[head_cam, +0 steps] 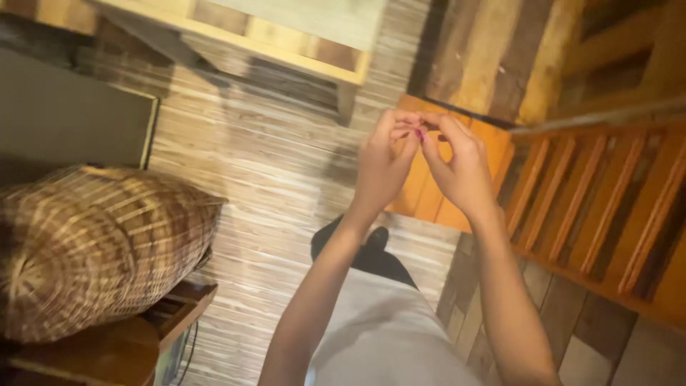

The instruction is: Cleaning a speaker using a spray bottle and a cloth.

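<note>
Both my hands are raised in front of me, fingertips meeting. My left hand (384, 166) and my right hand (461, 166) pinch together at a small spot near the painted nails; whether anything small is held between the fingers is too blurred to tell. Below them I see my light skirt (386, 336) and a dark shoe (375, 239) on the woven floor mat (264, 179).
A woven plaid basket (93, 243) rests on a wooden stool (107, 350) at the left. An orange wooden railing (593, 200) runs along the right. A pale wooden table (286, 36) stands at the top, with a dark panel (71, 114) at upper left.
</note>
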